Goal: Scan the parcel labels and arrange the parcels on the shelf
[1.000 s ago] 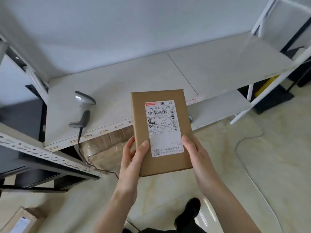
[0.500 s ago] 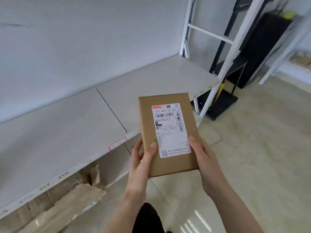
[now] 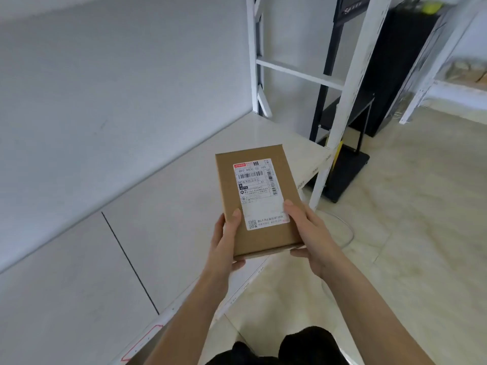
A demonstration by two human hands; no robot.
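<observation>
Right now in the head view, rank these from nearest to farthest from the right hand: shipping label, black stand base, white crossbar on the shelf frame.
From the right hand:
1. Shipping label, on the parcel, under the thumb.
2. Black stand base, on the floor, beyond the shelf corner.
3. White crossbar, high at the back.

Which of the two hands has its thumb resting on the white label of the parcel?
The right hand: its thumb tip lies on the label edge. The left hand thumb rests on bare brown cardboard of the parcel.

Plain brown cardboard parcel (image 3: 259, 204), white label (image 3: 259, 194) printed with black barcodes and a red strip. Off-white shelf (image 3: 163, 206); cream marbled floor (image 3: 408, 233); black stand (image 3: 347, 164).
</observation>
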